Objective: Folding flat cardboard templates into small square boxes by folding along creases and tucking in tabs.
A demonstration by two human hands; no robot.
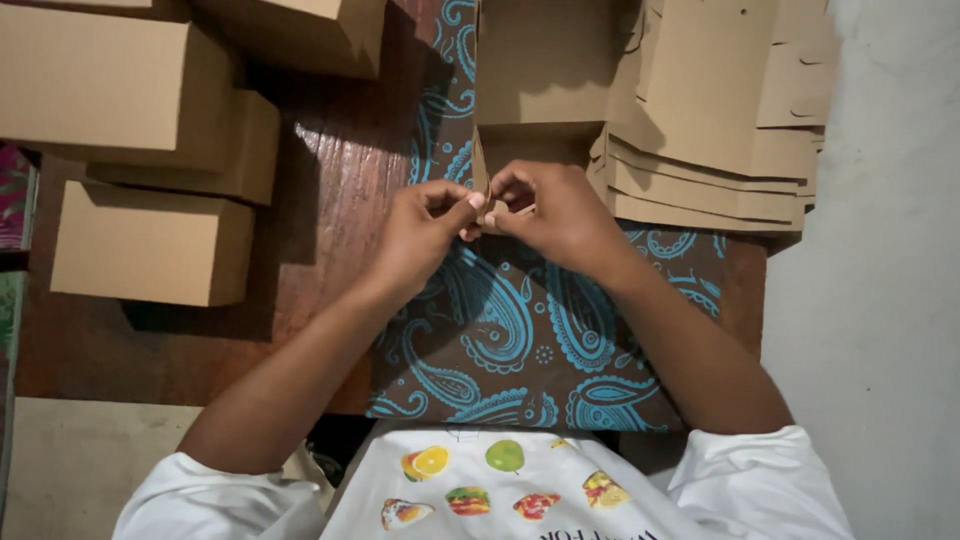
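Left hand [425, 225]: fingers pinched narrowly on the lower flap of the flat brown cardboard box blank [540, 75], wrist angled inward. Right hand [555, 215]: fingers curled closed, gripping the same flap, which lies above the brown-and-blue paisley cloth [520, 340].

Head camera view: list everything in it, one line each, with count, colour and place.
Folded boxes: at least four, plain brown cardboard, stacked at the left.
Flat cardboard blanks: a pile, count unclear, brown, upper right.
Cardboard piece: one, brown, top centre, its near edge pinched by both hands.
Patterned cloth: one, brown with blue paisley, under the hands.
Wooden surface: reddish brown, beneath the cloth and boxes.
Floor: pale grey, right side.
Shirt: white with fruit and food pictures, bottom edge.
Left hand: pinching the cardboard flap.
Right hand: pinching the same flap.
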